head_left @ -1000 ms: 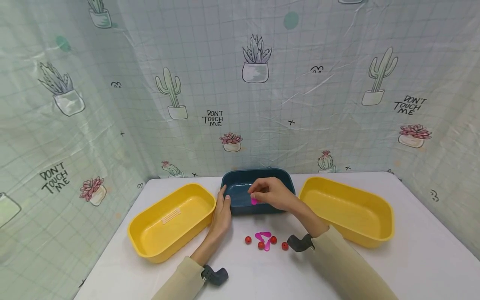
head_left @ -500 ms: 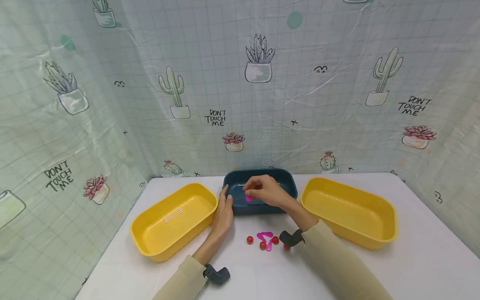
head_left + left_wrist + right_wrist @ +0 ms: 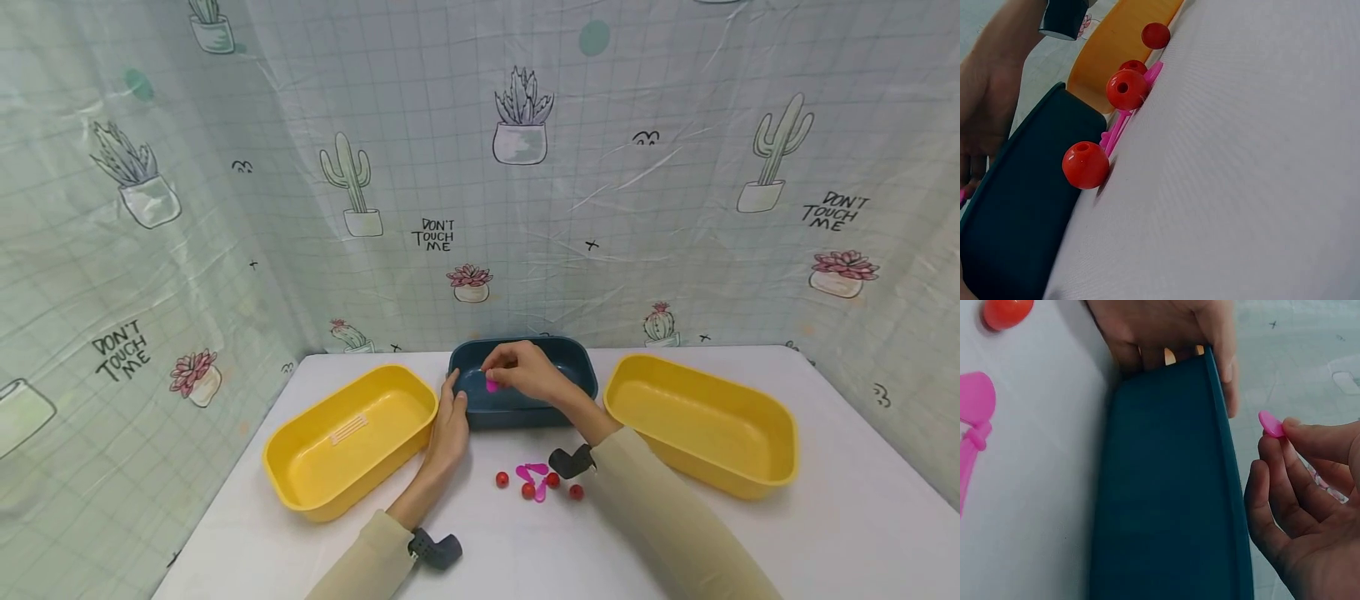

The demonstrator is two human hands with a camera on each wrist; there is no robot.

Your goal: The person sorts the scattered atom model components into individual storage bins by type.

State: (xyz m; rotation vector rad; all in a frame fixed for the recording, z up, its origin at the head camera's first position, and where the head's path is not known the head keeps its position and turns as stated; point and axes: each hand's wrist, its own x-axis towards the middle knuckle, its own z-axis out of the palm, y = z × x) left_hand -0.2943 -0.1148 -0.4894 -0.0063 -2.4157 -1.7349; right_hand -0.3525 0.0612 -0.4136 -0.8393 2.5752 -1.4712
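Note:
My right hand (image 3: pixel 525 371) is over the dark blue bin (image 3: pixel 517 417), pinching a small pink plastic piece (image 3: pixel 491 386) between thumb and fingertips. In the right wrist view only a rounded pink end (image 3: pixel 1270 424) shows; the rest is hidden by the fingers. My left hand (image 3: pixel 448 429) rests against the bin's left end, fingers fairly straight along the wall and thumb at the front corner. In front of the bin, several pink spoon-shaped pieces (image 3: pixel 540 490) lie among several red beads (image 3: pixel 528 491) with holes (image 3: pixel 1085 165).
A yellow bin (image 3: pixel 292 487) stands left, with a pale striped patch (image 3: pixel 348 429) on its floor. Another yellow bin (image 3: pixel 783 454) is on the right. A patterned curtain (image 3: pixel 420 292) rises behind the white table (image 3: pixel 517 550).
My right hand has moved left and slightly farther back over the dark blue bin, still pinching the pink piece. The left hand stays at the bin's end; the head view has shifted slightly.

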